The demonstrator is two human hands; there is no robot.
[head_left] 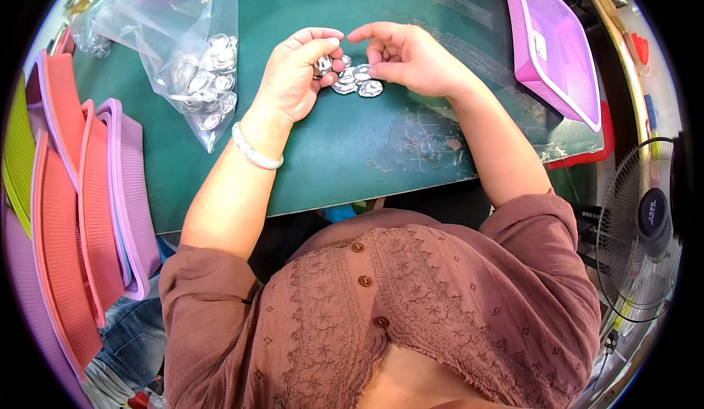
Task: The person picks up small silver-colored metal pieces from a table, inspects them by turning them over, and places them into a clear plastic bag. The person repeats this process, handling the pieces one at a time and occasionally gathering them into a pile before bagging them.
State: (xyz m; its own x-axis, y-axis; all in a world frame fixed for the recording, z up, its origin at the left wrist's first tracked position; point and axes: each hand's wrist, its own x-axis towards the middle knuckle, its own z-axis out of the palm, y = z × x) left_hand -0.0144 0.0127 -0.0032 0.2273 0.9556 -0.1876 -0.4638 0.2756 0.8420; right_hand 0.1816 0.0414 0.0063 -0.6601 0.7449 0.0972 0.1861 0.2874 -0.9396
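Head view: left hand (297, 70) curls around silvery pieces (322, 65); right hand (415, 58), narrowed, meets a small pile (355, 79) on the green counter (330, 152), grip unclear. Handling pieces seems underway; the next move calls for delicate pinching.

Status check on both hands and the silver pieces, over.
Left hand cupping some silver pieces. Right hand at the loose pieces on the green table, its grip unclear. Clear bag of similar pieces to the left, not between hands.
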